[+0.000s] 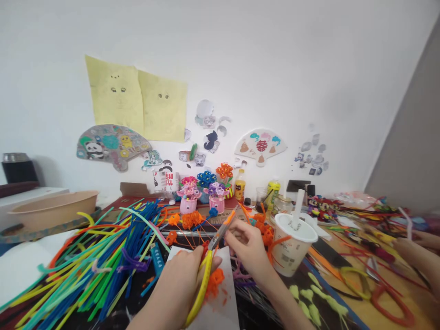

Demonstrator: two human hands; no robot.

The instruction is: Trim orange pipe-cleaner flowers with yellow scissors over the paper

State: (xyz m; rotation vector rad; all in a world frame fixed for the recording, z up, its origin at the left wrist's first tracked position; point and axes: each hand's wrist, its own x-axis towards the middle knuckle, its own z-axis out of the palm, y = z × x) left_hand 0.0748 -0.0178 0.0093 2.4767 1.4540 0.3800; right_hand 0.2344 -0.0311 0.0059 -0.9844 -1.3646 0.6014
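My left hand (180,286) is wrapped round the yellow-handled scissors (202,288), whose blades point up and to the right. Close by, my right hand (250,247) is closed in a pinch at an orange pipe cleaner (229,217), which lies along the blades. Whether the blades are apart is hard to make out. Below the hands, orange fuzzy trimmings (216,282) lie on a white sheet of paper (223,311). Orange pipe-cleaner flowers (192,221) sit just beyond my hands, with more orange pieces behind my right hand.
Loose coloured pipe cleaners (110,261) cover the left side. A lidded drink cup (290,250) with a straw stands right of my right hand. Finished flower pots (188,204) line the wall. Another person's hand (412,252) is at the far right, near red-handled scissors (395,307).
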